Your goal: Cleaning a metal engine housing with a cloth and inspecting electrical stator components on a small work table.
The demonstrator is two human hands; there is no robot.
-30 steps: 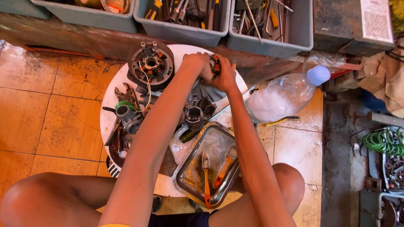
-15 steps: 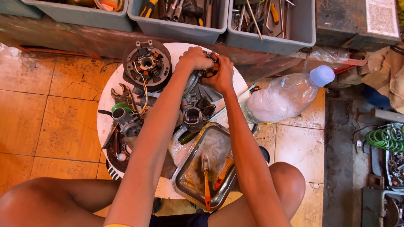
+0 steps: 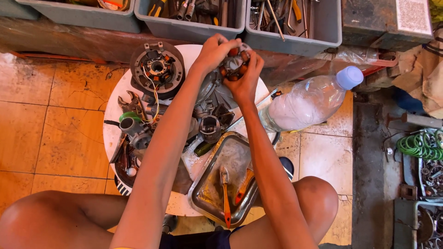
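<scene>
Round white table (image 3: 113, 133) on an orange tiled floor (image 3: 46, 133). On the table: a dark round stator plate (image 3: 157, 69) with wires, a wrench (image 3: 131, 102), grey engine parts (image 3: 210, 127), and a metal tray (image 3: 230, 161) overhanging the near edge. A clear plastic bottle (image 3: 309, 99) lies on the floor just beside the table.

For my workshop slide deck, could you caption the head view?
Both hands, left hand and right hand, hold a round copper-coiled stator above a white round table of engine parts.
</scene>
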